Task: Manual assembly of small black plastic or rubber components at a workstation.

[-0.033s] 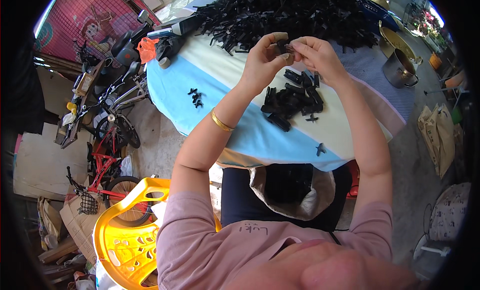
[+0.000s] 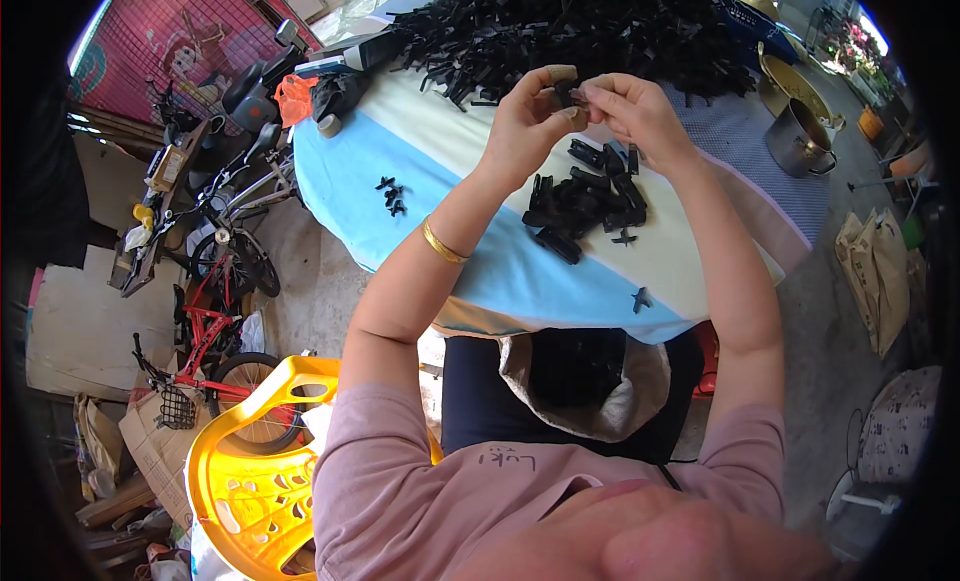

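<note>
Above the striped cloth, my left hand (image 2: 532, 121) is closed on a small black plastic piece (image 2: 565, 94), with tan coverings on some of its fingertips. My right hand (image 2: 632, 111) meets it there, thumb and fingertips pinched at the piece's right side. What the right fingertips pinch is too small to make out. Just below both hands lies a small heap of black plastic parts (image 2: 590, 196). Beyond them, a large pile of black strip-like pieces (image 2: 570, 31) covers the far end of the table. Small black cross-shaped pieces (image 2: 392, 196) lie to the left, and another cross-shaped piece (image 2: 641, 300) near the front edge.
An open cloth bag (image 2: 640, 391) with dark contents sits at my lap under the table edge (image 2: 480, 316). A metal pot (image 2: 798, 139) stands at the right. On the left are a yellow plastic chair (image 2: 215, 461), a red bicycle (image 2: 205, 331) and an orange bag (image 2: 294, 101).
</note>
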Tool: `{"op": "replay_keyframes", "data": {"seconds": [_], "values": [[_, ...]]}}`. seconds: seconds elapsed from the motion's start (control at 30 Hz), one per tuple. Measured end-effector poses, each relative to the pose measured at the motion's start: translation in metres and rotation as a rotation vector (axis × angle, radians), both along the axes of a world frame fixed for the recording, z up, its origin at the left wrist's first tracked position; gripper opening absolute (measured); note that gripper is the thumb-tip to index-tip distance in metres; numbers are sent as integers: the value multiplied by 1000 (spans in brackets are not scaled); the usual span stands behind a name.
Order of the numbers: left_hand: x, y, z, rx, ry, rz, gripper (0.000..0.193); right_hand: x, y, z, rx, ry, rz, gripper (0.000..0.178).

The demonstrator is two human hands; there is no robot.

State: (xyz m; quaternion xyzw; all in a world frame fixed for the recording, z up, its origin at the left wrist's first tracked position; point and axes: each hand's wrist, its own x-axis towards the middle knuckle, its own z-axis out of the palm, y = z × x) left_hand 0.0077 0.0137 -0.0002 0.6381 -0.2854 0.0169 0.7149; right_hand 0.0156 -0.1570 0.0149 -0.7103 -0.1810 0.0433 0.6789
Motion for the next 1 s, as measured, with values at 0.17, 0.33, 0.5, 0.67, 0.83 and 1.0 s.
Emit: {"op": "replay_keyframes", "data": {"seconds": [0.17,0.33,0.5,0.67,0.83,1.0], "values": [[0,2,3,-206,118,-81,39,-4,9,-3,-7,-248,-206,17],[2,3,0,-166,102,-56,35,-6,12,-5,-174,-304,-138,18],[-1,0,3,-92,16,11,32,-11,14,0,-152,-229,-118,18],[-2,-1,4,-201,34,17,28,-11,19,-5,-51,-201,-89,18],[1,1,-4,-132,-116,84,20,-18,23,-3,-87,-244,-129,18],[2,-2,-6,-136,-213,190,21,-18,20,2,-173,-253,-163,18]]}}
